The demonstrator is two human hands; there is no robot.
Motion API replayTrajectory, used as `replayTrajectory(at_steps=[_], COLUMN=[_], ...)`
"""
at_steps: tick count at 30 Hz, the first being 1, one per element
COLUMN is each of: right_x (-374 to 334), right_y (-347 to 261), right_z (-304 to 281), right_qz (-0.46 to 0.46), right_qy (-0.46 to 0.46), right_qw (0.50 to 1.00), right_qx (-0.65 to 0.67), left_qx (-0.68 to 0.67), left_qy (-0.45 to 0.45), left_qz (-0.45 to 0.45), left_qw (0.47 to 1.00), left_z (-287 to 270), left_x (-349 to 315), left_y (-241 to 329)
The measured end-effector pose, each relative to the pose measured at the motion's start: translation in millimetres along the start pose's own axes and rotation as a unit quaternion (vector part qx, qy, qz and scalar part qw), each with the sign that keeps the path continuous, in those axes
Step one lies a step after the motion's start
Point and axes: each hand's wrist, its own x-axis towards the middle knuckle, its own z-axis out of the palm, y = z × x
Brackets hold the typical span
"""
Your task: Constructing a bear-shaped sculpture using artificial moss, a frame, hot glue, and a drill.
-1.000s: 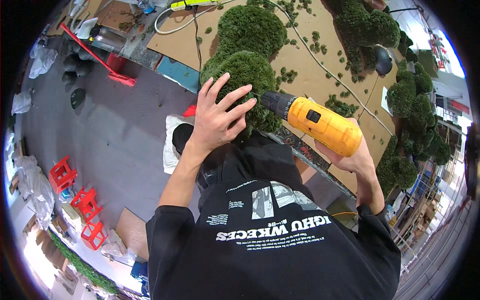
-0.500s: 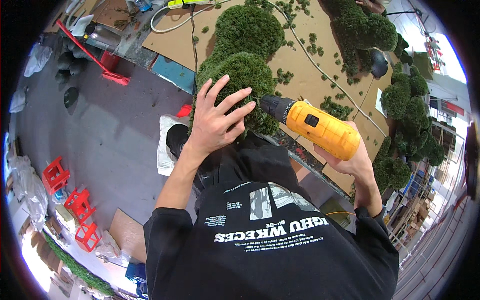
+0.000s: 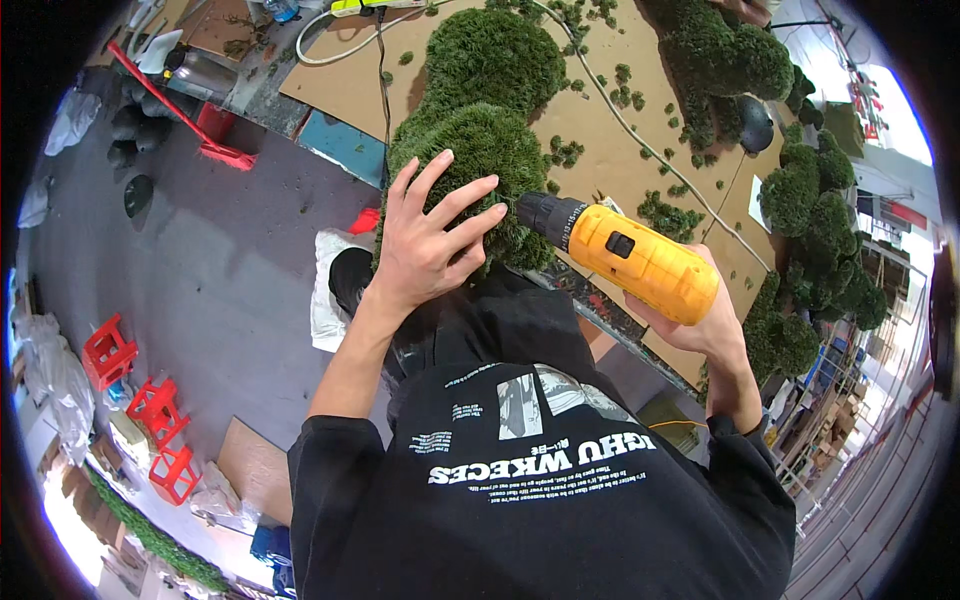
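A bushy green moss-like clump point(image 3: 490, 70) of rounded mounds lies at the near edge of the cardboard-covered table, its closest mound in front of my lap. My left hand point(image 3: 428, 238) rests on that mound with its fingers spread, pressing on the greenery. In my right hand point(image 3: 712, 318) is a yellow and black cordless drill point(image 3: 640, 258), gripped by its handle. The drill's black chuck points left at the side of the mound, close to my left fingertips. Whatever bit it carries is hidden in the greenery.
Green tufts point(image 3: 670, 217) are scattered over the cardboard point(image 3: 610, 150), crossed by a white cable point(image 3: 640, 140). More moss mounds point(image 3: 825, 220) stand at the right. Another person's hand point(image 3: 745, 10) shows at the far edge. Red stools point(image 3: 158, 412) and a red broom point(image 3: 225, 154) are at the left.
Almost nothing differs. The view has shifted very slightly; my left hand stays on the mound and the drill stays pointed at its side.
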Motion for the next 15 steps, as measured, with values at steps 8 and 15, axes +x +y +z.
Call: replayTrajectory(at_steps=[8,15], right_x=[4.9,9.4], right_y=[-2.4,-15.0], right_z=[2.9,-3.4], right_qz=[-0.07,-0.089], right_qy=[0.075,0.075], right_qw=[0.994,0.993], right_qx=[-0.022,0.014], left_qx=[-0.004,-0.017], left_qy=[0.006,0.004], left_qz=[0.002,-0.006], left_qw=[1.0,1.0], left_z=[1.3,0.0], left_x=[0.2,-0.5], left_y=[-1.7,0.2])
